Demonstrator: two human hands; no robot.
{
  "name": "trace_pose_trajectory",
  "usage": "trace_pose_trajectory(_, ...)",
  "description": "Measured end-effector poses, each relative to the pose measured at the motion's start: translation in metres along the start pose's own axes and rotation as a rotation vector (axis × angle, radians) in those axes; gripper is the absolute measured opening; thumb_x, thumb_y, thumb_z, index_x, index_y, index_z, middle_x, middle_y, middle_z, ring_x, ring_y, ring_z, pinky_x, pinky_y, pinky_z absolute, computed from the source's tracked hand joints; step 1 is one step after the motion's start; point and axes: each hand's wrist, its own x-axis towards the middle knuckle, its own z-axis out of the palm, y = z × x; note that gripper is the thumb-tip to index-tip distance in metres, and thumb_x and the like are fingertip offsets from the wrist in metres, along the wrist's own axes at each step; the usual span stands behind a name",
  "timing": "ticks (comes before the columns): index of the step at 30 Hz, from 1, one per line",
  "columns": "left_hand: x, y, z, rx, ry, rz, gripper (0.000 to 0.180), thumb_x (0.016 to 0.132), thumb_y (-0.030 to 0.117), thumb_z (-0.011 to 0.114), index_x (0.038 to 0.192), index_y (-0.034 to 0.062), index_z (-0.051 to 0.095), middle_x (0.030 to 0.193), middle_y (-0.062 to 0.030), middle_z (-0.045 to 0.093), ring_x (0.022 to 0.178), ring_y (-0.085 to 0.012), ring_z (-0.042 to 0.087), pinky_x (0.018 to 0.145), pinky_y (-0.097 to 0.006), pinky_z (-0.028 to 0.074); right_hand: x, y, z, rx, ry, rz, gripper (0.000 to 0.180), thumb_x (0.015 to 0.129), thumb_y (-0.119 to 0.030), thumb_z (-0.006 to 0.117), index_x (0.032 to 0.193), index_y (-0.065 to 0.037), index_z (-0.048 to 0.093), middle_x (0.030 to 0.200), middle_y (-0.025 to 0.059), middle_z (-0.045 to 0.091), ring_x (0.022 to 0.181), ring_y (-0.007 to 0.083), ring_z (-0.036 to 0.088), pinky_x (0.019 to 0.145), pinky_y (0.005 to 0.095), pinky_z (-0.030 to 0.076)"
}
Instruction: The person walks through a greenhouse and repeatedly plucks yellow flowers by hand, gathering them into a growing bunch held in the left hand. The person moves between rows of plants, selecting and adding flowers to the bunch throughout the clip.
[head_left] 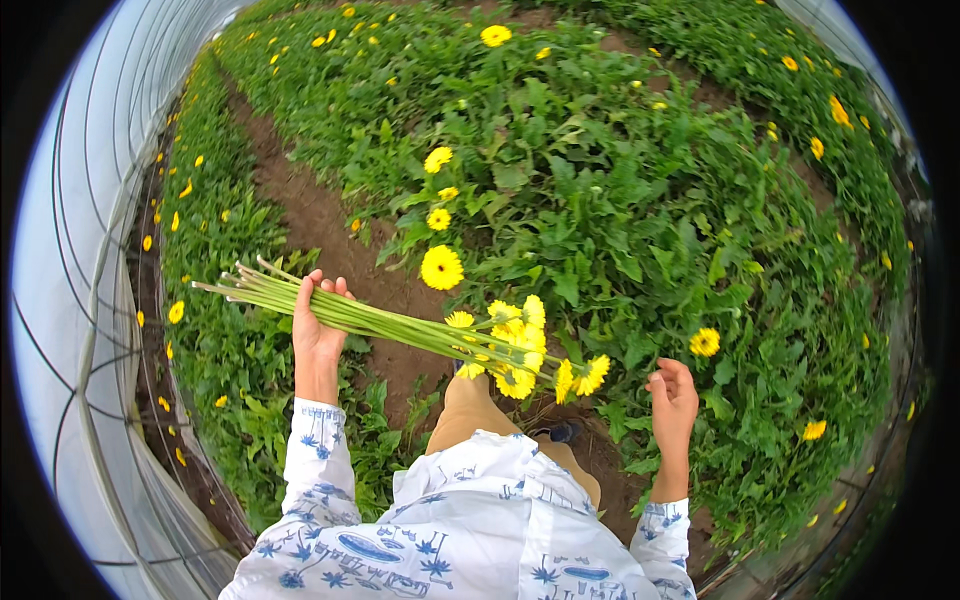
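Observation:
My left hand is closed around a bunch of yellow gerberas. Their long green stems lie across the palm, with pale cut ends sticking out to the left. The yellow heads cluster at the right end, in front of my body, and a couple reach further out than the others. My right hand hangs over the leaves at the right with its fingers loosely bent and nothing visible in them. Closest to it, just beyond its fingertips and apart from them, a yellow gerbera with a dark centre stands among the leaves.
A dense green leafy bed spreads ahead and to the right, with several yellow blooms such as a large dark-centred flower. A bare soil path runs along its left side. Translucent plastic sheeting walls off the far left.

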Motion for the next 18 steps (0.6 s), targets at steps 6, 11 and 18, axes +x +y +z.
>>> trace_pose_trajectory(6,0.051,0.060,-0.059,0.155,0.113,0.221,0.016,0.096,0.023,0.051,0.096,0.0069,0.053,0.069,-0.0010,0.046,0.070,-0.0169,0.051,0.078,-0.037,0.048,0.044,-0.019,0.134,0.026,-0.366,0.028,0.018,0.089,-0.007,0.057,0.105,0.000,0.059,0.087,0.0065,0.063,0.075,0.0124,0.061,0.068,0.0256,0.050)
trace_pose_trajectory(11,0.125,0.084,-0.098,0.302,0.187,0.234,0.018,0.098,0.023,0.048,0.094,0.0060,0.052,0.069,-0.0007,0.043,0.066,-0.0151,0.047,0.075,-0.036,0.046,0.076,0.008,0.265,0.113,-0.544,0.583,0.020,0.093,-0.013,0.051,0.105,0.000,0.058,0.086,0.0098,0.065,0.073,0.0165,0.063,0.063,0.0280,0.053)
trace_pose_trajectory(18,0.225,0.077,-0.125,0.407,0.205,0.122,0.020,0.100,0.020,0.044,0.091,0.0032,0.051,0.070,-0.0023,0.044,0.066,-0.0153,0.046,0.073,-0.035,0.045,0.104,0.155,0.405,1.268,-0.247,1.027,0.031,0.095,-0.026,0.050,0.113,-0.001,0.051,0.104,0.0195,0.061,0.090,0.0303,0.062,0.074,0.0457,0.054)
